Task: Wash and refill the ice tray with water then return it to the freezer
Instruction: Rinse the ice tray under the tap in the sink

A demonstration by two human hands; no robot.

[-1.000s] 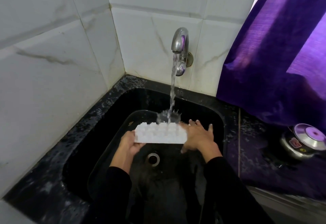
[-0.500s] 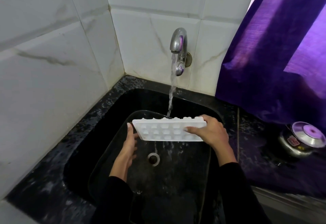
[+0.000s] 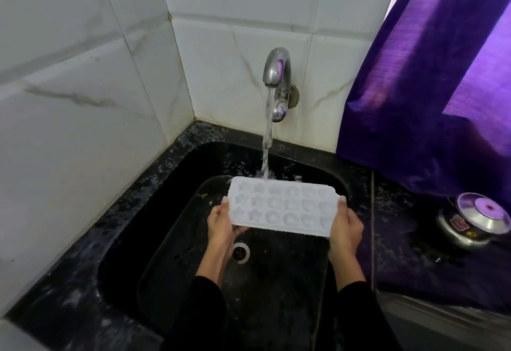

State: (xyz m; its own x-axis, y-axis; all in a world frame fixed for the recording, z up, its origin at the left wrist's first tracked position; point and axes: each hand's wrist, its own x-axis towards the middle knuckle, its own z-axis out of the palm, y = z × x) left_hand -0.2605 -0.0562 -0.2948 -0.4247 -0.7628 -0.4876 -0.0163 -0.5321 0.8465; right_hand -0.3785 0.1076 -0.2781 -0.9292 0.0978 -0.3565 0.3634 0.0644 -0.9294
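Now, ice tray (image 3: 282, 208): white, cavities facing up, held level over the black sink (image 3: 177, 212), above the drain (image 3: 241, 251); star and rounded moulds show, though their contents are too pale to make out.
Water (image 3: 267, 140): one stream falls from the tap (image 3: 276, 67) and strikes the tray's far long edge, left of its middle; whether any cavity is filled I cannot tell.
Left hand (image 3: 221, 224): grip closed on the tray's left short end, thumb on top, fingers hidden beneath.
Right hand (image 3: 345, 227): grip closed on the tray's right short end, thumb on the rim, fingers out of sight under the tray.
Sleeves: dark, cut off at the bottom edge.
Sink: sunk in the wet black counter (image 3: 83, 267) at its far left corner, where the tiled walls (image 3: 83, 74) meet.
Curtain (image 3: 431, 87): purple, hanging over the counter's far right edge, cut off at the top and right.
Steel vessel (image 3: 472, 220): lidded, on the counter's right side, partly cut by the frame edge; its label is unreadable.
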